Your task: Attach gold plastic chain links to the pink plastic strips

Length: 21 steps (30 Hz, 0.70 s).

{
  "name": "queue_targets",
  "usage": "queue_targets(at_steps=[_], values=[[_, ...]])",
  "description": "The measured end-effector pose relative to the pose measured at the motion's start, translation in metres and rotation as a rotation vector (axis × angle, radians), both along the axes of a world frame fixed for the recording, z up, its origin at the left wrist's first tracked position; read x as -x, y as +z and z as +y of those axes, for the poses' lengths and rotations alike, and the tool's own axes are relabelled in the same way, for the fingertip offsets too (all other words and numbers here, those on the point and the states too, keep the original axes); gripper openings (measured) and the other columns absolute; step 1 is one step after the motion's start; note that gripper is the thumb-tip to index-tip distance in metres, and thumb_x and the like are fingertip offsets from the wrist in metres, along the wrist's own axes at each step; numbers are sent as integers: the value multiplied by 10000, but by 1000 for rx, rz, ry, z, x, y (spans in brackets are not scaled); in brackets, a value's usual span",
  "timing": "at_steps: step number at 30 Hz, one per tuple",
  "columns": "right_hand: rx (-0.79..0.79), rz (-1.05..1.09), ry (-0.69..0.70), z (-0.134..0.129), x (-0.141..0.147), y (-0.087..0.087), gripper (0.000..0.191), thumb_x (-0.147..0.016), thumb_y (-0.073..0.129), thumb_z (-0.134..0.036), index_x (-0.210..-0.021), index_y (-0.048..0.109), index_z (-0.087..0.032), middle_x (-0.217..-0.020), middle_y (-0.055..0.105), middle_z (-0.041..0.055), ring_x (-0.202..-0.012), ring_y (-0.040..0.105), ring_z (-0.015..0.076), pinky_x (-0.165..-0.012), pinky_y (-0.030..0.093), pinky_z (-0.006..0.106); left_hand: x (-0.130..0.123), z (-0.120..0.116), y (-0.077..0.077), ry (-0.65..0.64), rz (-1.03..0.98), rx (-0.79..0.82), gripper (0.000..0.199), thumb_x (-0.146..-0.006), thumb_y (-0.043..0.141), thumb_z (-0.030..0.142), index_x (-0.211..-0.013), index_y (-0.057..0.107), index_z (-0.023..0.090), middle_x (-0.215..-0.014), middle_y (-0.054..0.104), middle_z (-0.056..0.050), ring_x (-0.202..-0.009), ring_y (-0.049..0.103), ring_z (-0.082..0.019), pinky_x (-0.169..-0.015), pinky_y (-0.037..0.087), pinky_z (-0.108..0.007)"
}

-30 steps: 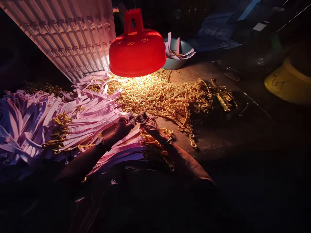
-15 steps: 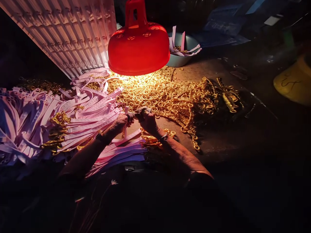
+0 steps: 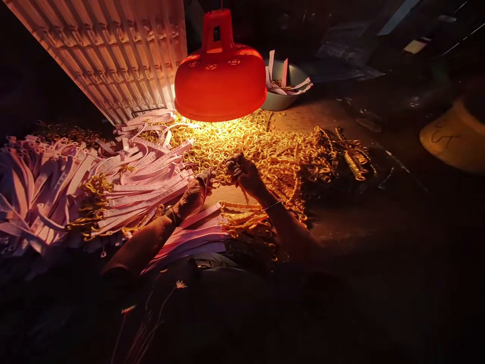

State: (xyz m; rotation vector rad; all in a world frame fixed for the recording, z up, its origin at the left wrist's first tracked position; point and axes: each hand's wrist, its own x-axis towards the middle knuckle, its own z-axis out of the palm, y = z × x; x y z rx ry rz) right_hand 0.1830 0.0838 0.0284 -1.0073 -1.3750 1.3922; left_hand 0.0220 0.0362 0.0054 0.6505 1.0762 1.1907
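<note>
A heap of small gold rings lies in the middle of the table, brightest right under a low red lamp. The right hand rests on the near edge of the heap, fingers curled together around a few rings; how tightly they close cannot be told in the dim light. The left hand sits just beside it, fingers pinched on what looks like the end of a pale strip.

The rings look light, hard and smooth, likely to slide and scatter, so a fingertip pinch on a single rim seems the surest hold. The strips look thin, flat and bendable, best taken near one end.

More strips, some already hung with rings, fan out to the left edge of the table, and a bundle lies at the near edge under the wrists. Linked chains of rings pile up right of the heap. A bowl holding strips stands behind the lamp. A ribbed white panel leans at the far left corner. A yellow object shows dimly at the far right.
</note>
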Motion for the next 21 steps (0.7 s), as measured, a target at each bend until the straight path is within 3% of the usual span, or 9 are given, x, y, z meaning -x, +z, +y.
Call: queue_targets(at_steps=[4,8,14,18,21], values=[[-25,-72,48,-21,13,-12,263,-884,583,-472,-782,525,-236,-598,423,-31,-516,371,93,-434,311,207,0,-3,5,-17,-51,-9,350,-803,700,494,-792,585,163,-530,401,55,-459,289,-53,-455,218,-212],[-19,-114,43,-33,21,-12,291,-889,542,-495,-766,539,-231,-594,454,-21,-490,381,96,-436,312,225,-3,-8,6,-35,-61,13,345,-778,742,418,-699,537,152,-488,294,80,-425,171,-29,-419,102,-225],[-33,-102,-19,-39,29,-11,352,-875,539,-558,-749,442,-244,-594,440,-25,-528,380,112,-493,332,254,-1,-15,19,-120,-118,65,287,-801,688,251,-654,457,167,-473,292,81,-398,190,-19,-409,109,-214],[7,-75,-36,-39,31,-17,397,-873,527,-597,-750,421,-234,-586,374,-34,-545,348,103,-488,296,243,0,-18,25,-146,-116,79,315,-783,717,296,-658,456,172,-470,288,91,-395,182,-20,-407,121,-209],[24,-60,-8,-37,32,-19,429,-868,516,-618,-738,405,-225,-600,375,-39,-542,340,87,-490,295,233,-1,-23,20,-145,-73,40,351,-704,774,355,-676,476,172,-456,278,106,-394,162,-19,-410,107,-203]])
